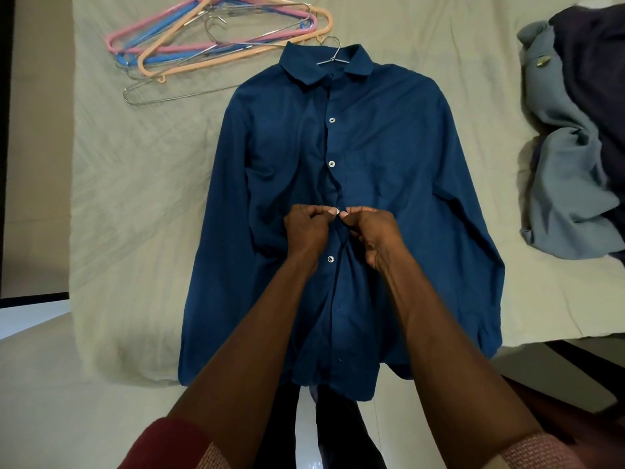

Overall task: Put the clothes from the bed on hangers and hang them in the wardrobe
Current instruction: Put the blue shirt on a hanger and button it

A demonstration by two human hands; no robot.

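Note:
A dark blue long-sleeved shirt (389,157) lies flat, front up, on the bed, with its hem hanging over the near edge. A metal wire hanger (333,54) sits inside it, its hook poking out at the collar. My left hand (306,231) and my right hand (373,236) meet at the middle of the placket. Both pinch the fabric around a white button (334,210) between their fingertips. Two buttons above and one below show along the placket.
Several loose hangers (216,42), pink, blue, peach and bare wire, lie at the bed's far left. A heap of grey-blue and dark clothes (571,157) lies on the right side. The cream bedsheet (135,198) covers the bed; pale floor shows below.

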